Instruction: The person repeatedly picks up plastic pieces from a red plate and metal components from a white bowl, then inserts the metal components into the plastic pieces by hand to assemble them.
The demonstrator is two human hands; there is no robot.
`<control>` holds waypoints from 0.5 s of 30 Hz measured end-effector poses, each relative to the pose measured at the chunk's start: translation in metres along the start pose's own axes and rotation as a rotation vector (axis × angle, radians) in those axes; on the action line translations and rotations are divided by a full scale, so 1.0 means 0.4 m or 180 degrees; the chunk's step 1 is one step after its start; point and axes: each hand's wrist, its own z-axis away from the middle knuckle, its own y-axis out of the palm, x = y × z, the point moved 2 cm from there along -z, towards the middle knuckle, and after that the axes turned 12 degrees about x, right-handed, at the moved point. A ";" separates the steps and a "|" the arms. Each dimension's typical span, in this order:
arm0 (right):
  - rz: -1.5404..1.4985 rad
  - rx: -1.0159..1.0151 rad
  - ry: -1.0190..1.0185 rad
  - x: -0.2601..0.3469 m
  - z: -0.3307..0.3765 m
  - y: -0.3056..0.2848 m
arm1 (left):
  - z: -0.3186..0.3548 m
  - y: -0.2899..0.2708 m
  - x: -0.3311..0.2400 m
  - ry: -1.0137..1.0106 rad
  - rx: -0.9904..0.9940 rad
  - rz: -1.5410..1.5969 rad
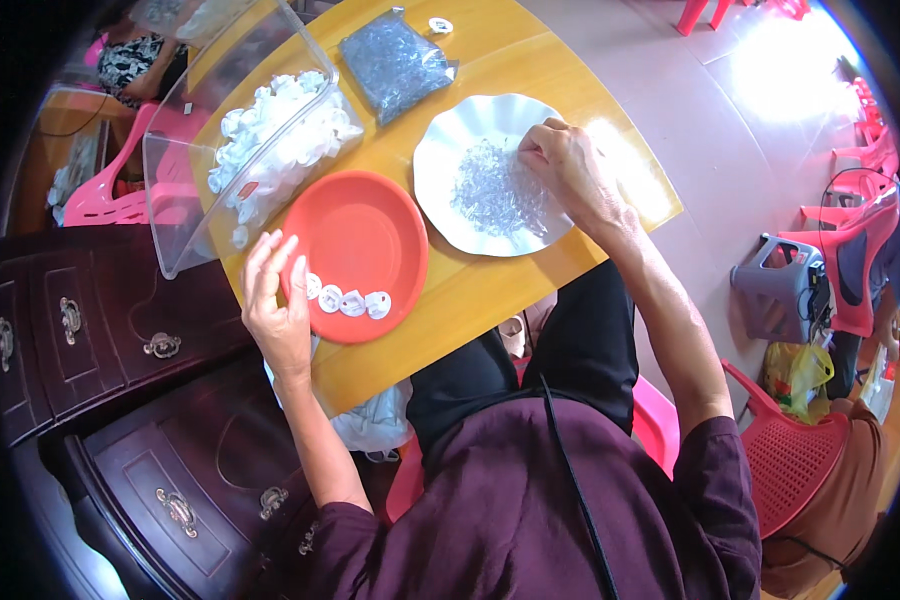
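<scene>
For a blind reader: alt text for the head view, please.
A seated person's right hand picks at small clear parts on a white plate, while the left hand rests at a red plate holding four white pieces.

I see a dark plum shirt (530, 500), sleeves pushed past elbows, black trousers (540, 360), thin black cable (570, 470) down chest.

A yellow wooden table (530, 290) stands on a pale pink tiled floor (710, 120). Strong light makes a bright white patch on the floor at the upper right. On the left there is a dark brown wooden cabinet with metal drawer handles (120, 350). Red plastic chairs (850, 250) stand at the right, near a grey plastic stool (775, 285). A pink plastic chair (120, 185) stands at the upper left.
</scene>
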 end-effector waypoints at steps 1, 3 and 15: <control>0.0000 -0.0002 -0.0003 -0.001 0.000 0.000 | 0.018 0.004 0.007 -0.0137 0.0080 0.0022; 0.0126 -0.0056 0.0029 -0.004 0.003 -0.002 | 0.047 0.002 0.013 -0.0248 0.0120 0.0054; -0.1111 -0.0154 -0.0148 0.037 0.076 -0.035 | 0.119 0.005 0.037 -0.0657 0.0308 0.0309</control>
